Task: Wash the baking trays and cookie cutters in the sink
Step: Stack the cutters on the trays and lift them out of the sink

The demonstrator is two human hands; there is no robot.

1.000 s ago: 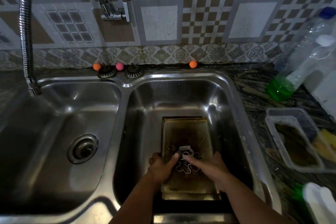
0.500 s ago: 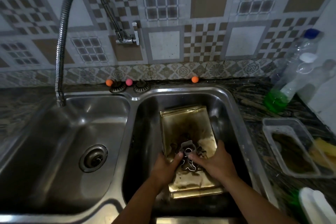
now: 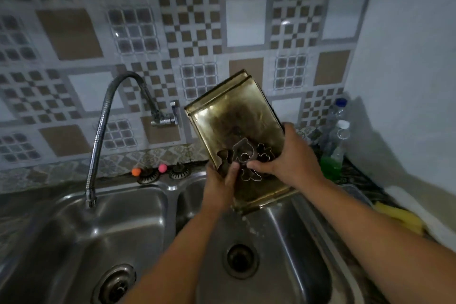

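Note:
Two stacked brass-coloured baking trays [image 3: 229,116] are held tilted up above the right sink basin [image 3: 291,242], their far end raised toward the wall. Several metal cookie cutters [image 3: 244,155] lie against the top tray's lower part. My left hand [image 3: 219,187] grips the trays' left edge, its thumb pressing on the cutters. My right hand [image 3: 293,158] grips the right edge, its thumb also on the cutters. Water drips from the trays' lower corner into the basin.
The left basin [image 3: 81,242] lies under a flexible tap [image 3: 98,131]. Orange [image 3: 136,171] and pink [image 3: 162,168] balls sit on the back rim. Plastic bottles [image 3: 338,136] with green liquid, a yellow sponge [image 3: 399,217] and a clear container stand on the right counter.
Both hands have lifted the trays and cutters out of the right basin and tilted them up toward the wall. The basin's drain is now uncovered.

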